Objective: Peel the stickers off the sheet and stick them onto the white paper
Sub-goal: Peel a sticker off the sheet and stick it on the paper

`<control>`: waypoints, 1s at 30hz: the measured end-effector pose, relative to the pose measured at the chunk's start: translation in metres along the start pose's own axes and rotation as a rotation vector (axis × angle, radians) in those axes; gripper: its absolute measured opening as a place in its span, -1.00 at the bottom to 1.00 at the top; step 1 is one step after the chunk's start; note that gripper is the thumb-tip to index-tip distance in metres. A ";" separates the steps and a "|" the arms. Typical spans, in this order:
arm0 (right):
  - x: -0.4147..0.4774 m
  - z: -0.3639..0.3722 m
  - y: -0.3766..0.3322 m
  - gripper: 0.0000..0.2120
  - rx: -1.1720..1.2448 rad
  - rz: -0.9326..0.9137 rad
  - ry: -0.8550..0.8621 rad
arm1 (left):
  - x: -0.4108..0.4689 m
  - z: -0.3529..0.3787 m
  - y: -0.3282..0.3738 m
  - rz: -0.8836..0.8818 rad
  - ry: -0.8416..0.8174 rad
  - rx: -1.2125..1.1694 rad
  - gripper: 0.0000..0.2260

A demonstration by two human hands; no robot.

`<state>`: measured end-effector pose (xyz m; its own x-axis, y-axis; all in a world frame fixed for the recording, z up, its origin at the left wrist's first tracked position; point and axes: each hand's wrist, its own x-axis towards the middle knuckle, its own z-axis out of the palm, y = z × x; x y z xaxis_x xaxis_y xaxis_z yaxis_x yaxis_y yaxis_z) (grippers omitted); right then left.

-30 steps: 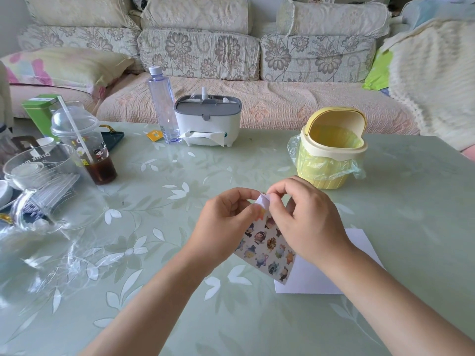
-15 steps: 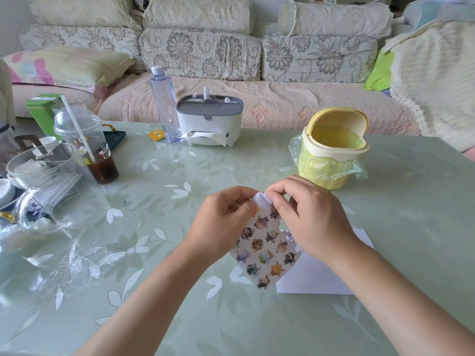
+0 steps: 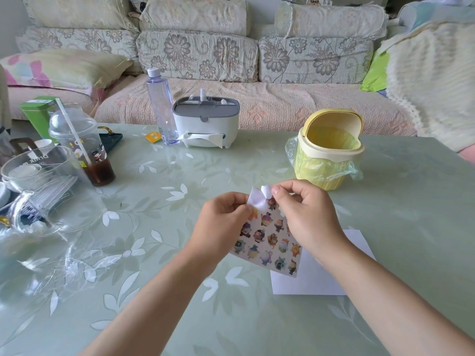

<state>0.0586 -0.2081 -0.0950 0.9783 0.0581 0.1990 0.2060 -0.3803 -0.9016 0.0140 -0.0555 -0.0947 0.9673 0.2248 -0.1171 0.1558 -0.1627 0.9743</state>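
At frame centre, the left hand (image 3: 221, 222) has its grip pinched on the sticker sheet (image 3: 267, 242). The right hand (image 3: 308, 217) grip pinches a curled white corner (image 3: 266, 194), which could tear if yanked.

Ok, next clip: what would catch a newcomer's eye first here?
Mid-frame, the left hand and right hand pinch the top of a colourful cartoon sticker sheet, one white corner curled. A white paper sheet lies beneath it to the right, and a pale yellow plastic swing-lid bin stands behind.
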 end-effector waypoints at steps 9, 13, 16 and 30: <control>-0.003 0.000 -0.001 -0.81 -0.022 -0.058 -0.008 | -0.001 0.003 -0.001 -0.058 -0.012 0.009 -0.88; -0.003 -0.004 -0.006 -0.72 0.024 -0.010 -0.041 | -0.002 0.002 0.001 0.017 0.022 0.083 -0.85; -0.004 -0.003 -0.008 -0.81 0.092 0.077 -0.087 | -0.004 0.000 0.000 0.041 0.003 0.082 -0.87; -0.014 0.000 -0.013 -0.79 -0.093 -0.137 0.012 | -0.002 0.003 -0.006 0.159 -0.035 -0.092 -0.83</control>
<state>0.0427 -0.2037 -0.0861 0.9408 0.1046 0.3225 0.3337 -0.4535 -0.8264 0.0113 -0.0579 -0.1013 0.9849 0.1693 0.0350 -0.0173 -0.1050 0.9943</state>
